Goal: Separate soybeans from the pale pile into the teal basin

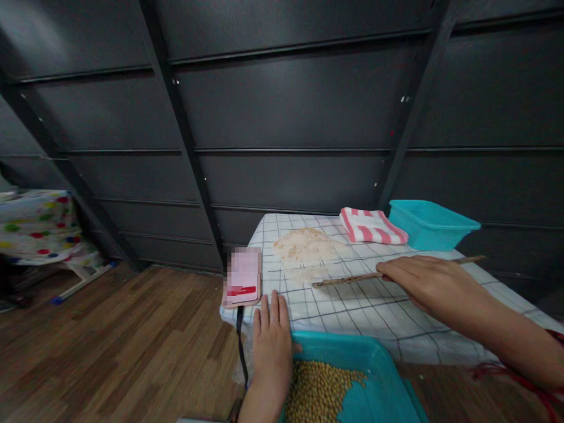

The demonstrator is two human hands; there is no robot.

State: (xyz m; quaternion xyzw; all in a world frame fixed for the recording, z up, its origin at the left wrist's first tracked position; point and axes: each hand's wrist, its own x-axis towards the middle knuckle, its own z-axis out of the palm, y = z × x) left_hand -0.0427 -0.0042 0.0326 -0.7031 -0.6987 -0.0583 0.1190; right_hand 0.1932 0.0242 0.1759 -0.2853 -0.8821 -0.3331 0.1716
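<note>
My right hand [434, 282] grips a thin brown strip [352, 280], perhaps wood or cardboard seen edge-on, low over the checked tablecloth [365, 305]. The strip's left end is close to a spread pile of pale, rice-like grains [308, 249]. Flat on the cloth near the table's front edge rests my left hand [272, 335], fingers stretched out, with a ring on one finger. Its thumb side is beside the rim of a teal basin [374, 346], which holds many round, yellowish beans [319, 390]. Whether the thumb touches the rim I cannot tell.
A pink phone [242, 276] lies at the table's left edge, with a black strap [240, 346] hanging down. Behind the strip are a folded striped towel [372, 226] and a turquoise basin [429, 226]. A dark panelled wall [291, 106] borders the table's back.
</note>
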